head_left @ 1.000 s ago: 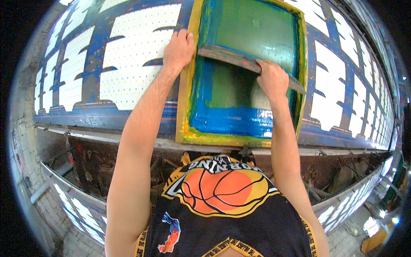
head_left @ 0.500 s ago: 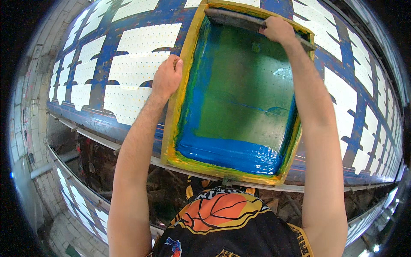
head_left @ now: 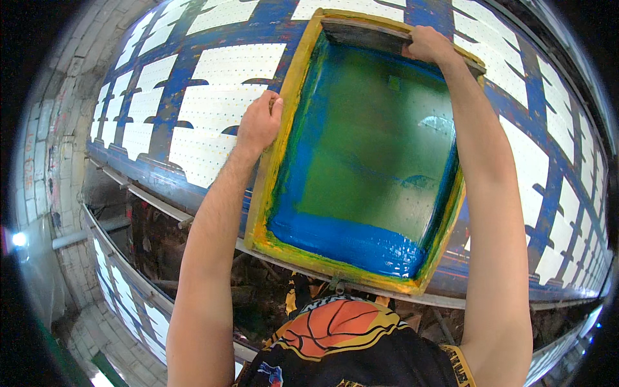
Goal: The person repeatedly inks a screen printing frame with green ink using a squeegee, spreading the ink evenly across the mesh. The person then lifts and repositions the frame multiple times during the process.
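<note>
A screen-printing frame with yellow, paint-smeared rails (head_left: 260,230) holds a translucent green mesh (head_left: 367,174), with a glossy band of blue ink (head_left: 335,242) along the near end. My right hand (head_left: 431,45) grips a dark, long squeegee (head_left: 364,37) that lies against the frame's far rail, its right part hidden behind the hand. My left hand (head_left: 259,119) has its fingers curled at the outer left side of the frame, apparently holding it.
The long blue printing table (head_left: 161,103) carries rows of white perforated cut panels (head_left: 229,68) on both sides of the frame. A metal rail (head_left: 155,197) runs along the near edge, above dark clutter. A brick floor (head_left: 84,309) shows at left, with another panel-covered table (head_left: 122,290).
The squeegee and my right hand have moved from mid-mesh to the far end of the frame. My left hand stays at the left rail. The whole view has shifted somewhat.
</note>
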`<state>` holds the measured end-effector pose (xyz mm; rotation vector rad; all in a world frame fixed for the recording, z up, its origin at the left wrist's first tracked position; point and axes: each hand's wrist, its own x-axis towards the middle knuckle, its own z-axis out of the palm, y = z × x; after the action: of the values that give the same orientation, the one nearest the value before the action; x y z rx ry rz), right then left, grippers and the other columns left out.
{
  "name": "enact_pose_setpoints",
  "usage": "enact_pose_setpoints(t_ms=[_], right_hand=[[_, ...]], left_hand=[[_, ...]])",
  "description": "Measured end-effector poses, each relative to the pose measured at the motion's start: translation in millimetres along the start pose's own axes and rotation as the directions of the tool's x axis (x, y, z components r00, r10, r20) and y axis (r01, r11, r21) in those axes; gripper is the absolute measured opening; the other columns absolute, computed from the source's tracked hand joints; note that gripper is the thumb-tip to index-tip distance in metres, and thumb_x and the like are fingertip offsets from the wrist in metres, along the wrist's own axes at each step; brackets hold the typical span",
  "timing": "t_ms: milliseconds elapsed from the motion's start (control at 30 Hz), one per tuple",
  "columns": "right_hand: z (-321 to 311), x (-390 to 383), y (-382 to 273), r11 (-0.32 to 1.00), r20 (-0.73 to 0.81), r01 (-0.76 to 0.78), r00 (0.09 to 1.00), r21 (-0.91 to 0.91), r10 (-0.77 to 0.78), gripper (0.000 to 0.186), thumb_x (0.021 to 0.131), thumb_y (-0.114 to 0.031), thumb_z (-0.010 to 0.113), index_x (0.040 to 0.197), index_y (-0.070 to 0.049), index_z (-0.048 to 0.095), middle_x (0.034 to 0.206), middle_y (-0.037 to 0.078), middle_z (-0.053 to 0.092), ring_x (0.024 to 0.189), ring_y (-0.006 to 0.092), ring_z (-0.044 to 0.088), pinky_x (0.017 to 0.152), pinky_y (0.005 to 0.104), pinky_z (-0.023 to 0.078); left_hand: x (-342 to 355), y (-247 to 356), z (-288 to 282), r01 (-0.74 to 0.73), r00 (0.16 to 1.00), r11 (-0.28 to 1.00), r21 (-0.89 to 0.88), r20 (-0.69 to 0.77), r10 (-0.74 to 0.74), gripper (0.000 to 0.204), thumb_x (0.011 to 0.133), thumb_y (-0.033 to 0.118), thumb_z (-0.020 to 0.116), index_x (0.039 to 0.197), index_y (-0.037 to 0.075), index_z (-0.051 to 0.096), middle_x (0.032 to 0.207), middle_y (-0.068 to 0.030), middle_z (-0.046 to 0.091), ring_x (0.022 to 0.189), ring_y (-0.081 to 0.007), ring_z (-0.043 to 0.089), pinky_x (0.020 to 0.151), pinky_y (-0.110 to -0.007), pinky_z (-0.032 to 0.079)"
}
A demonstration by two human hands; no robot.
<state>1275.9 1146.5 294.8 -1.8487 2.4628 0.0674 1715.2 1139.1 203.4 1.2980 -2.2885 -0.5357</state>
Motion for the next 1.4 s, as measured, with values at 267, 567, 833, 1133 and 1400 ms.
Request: enact_pose_setpoints(t_ms=[267, 567, 833, 1133, 1400], right_hand=[[17.2, -88.0, -32.5, 0.999, 0.046, 0.030, 0.998, 0.014, -0.031, 0.042, 0.088, -0.038, 0.078, 0.112, -0.004, 0.080, 0.113, 0.025, 0.078, 0.110, 0.0424, 0.076, 0.096, 0.0530, 0.061], [48.3, -270.9, -110.9, 1.000, 0.080, -0.009, 0.997, 0.007, 0.009, 0.026, 0.091, -0.013, 0.067, 0.112, -0.015, 0.082, 0.100, 0.019, 0.079, 0.095, 0.0400, 0.076, 0.085, 0.0529, 0.061], [80.2, -453.5, -204.8, 0.980, -0.106, 0.029, 0.994, 0.196, -0.008, 0.028, 0.082, -0.005, 0.069, 0.108, -0.012, 0.077, 0.098, 0.016, 0.077, 0.095, 0.0366, 0.075, 0.081, 0.0514, 0.061], [59.0, -469.3, -213.3, 0.980, 0.020, -0.041, 0.999, 0.192, 0.038, 0.040, 0.076, -0.001, 0.073, 0.114, -0.011, 0.079, 0.107, 0.014, 0.078, 0.102, 0.0349, 0.075, 0.085, 0.0477, 0.061], [74.3, -503.8, -222.9, 0.958, -0.080, 0.056, 0.996, 0.280, -0.035, 0.025, 0.078, -0.001, 0.071, 0.103, -0.005, 0.073, 0.098, 0.013, 0.072, 0.101, 0.0373, 0.072, 0.087, 0.0479, 0.060]], left_hand=[[2.4, -10.8, 5.9, -0.029, 1.000, 0.999, 0.015, -0.007, 0.029, 0.035, 0.109, 0.035, 0.054, 0.118, 0.003, 0.068, 0.110, -0.0238, 0.076, 0.107, -0.0457, 0.071, 0.093, -0.055, 0.056], [0.0, -17.0, 6.2, 0.021, 1.000, 1.000, 0.018, -0.001, -0.021, 0.042, 0.108, 0.045, 0.055, 0.123, 0.009, 0.071, 0.117, -0.0210, 0.078, 0.113, -0.0436, 0.072, 0.097, -0.054, 0.056], [4.6, -27.4, 14.3, 0.016, 1.000, 1.000, 0.009, 0.020, -0.016, 0.047, 0.107, 0.049, 0.051, 0.131, 0.013, 0.070, 0.122, -0.0195, 0.077, 0.118, -0.0418, 0.071, 0.102, -0.055, 0.055], [4.4, -22.4, 8.3, 0.054, 0.995, 0.998, 0.028, 0.079, -0.056, 0.055, 0.106, 0.054, 0.052, 0.139, 0.013, 0.067, 0.129, -0.0200, 0.075, 0.122, -0.0406, 0.071, 0.105, -0.054, 0.055], [8.0, -18.1, 6.1, 0.059, 0.994, 0.996, 0.072, 0.085, -0.065, 0.053, 0.102, 0.050, 0.063, 0.138, 0.011, 0.067, 0.128, -0.0225, 0.075, 0.120, -0.0414, 0.071, 0.103, -0.050, 0.056]])
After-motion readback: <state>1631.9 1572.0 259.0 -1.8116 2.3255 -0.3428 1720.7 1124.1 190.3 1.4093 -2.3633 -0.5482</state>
